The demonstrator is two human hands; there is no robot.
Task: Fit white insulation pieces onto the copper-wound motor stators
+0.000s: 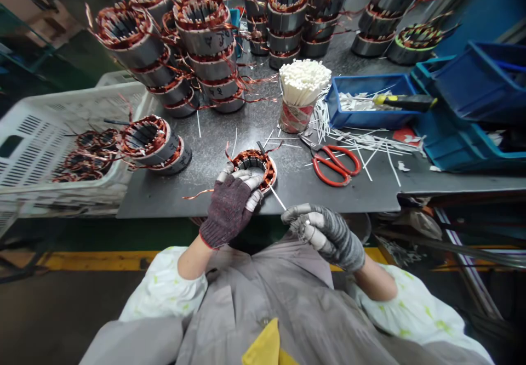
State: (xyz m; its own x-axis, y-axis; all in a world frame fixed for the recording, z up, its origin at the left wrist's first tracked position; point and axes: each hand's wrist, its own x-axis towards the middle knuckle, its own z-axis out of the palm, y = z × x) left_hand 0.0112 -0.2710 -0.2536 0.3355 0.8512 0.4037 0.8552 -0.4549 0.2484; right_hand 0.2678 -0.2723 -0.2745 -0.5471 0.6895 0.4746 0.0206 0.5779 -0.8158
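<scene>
Stator [272, 170]: lies on bench [164, 203] near front edge, under left fingertips; shows copper windings, open bore up.
Left hand [230, 206]: holds stator by near-left rim, taped fingers slightly spread over windings and bore, thumb close in at near side.
Right hand [331, 236]: pinches white stick, fingers narrow and curled, just off bench edge.
White stick [277, 197]: slants from right fingertips up-left to stator's near-right rim.
Scissors [335, 162]: lie beyond and right of right fingertips, red handles nearer.
Stick bundle [303, 88]: stands upright in patterned holder, straight beyond right fingers.
Blue tray [370, 119]: sits beyond and right of right fingers, carries white scraps and yellow-black tool [405, 102].
Stator pair [175, 162]: sits stacked, left of left fingers.
White crate [74, 102]: sits farther left of left fingers, holds more wound parts.
</scene>
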